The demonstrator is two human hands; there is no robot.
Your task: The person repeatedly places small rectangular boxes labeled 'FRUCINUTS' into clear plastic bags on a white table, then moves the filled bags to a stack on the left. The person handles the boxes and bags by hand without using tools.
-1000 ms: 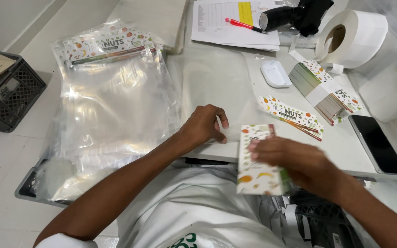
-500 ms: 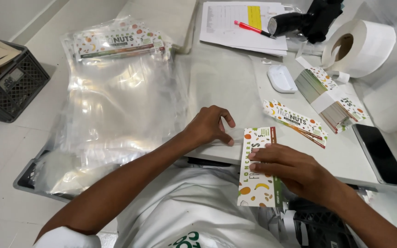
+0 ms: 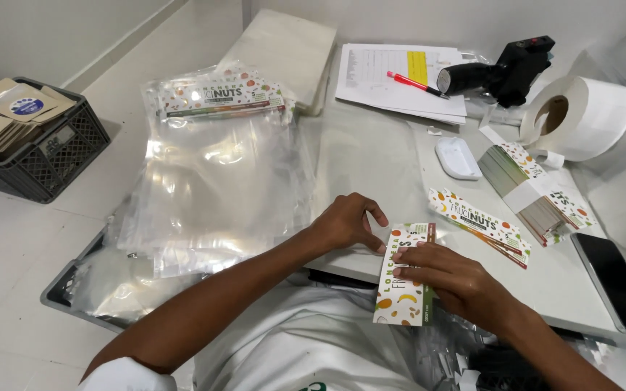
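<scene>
My right hand [image 3: 458,279] grips a long printed card label [image 3: 403,284], white with fruit pictures, at the near edge of the white table [image 3: 371,156]. The card hangs partly over the table's edge above my lap. My left hand [image 3: 347,223] rests on the table just left of the card's top end, fingers curled and touching its upper edge. A few more printed card labels [image 3: 481,226] lie flat on the table to the right of my hands.
A stack of clear plastic bags [image 3: 215,181] with printed headers lies to the left. At the right stand a banded bundle of cards [image 3: 534,190], a label roll [image 3: 579,116], a black phone [image 3: 617,284], a black handheld device [image 3: 505,71], papers with a red pen [image 3: 414,83]. A dark crate [image 3: 34,148] sits far left.
The card has come up from my lap onto the table's edge. My left hand has shifted right and now touches the card's top end.
</scene>
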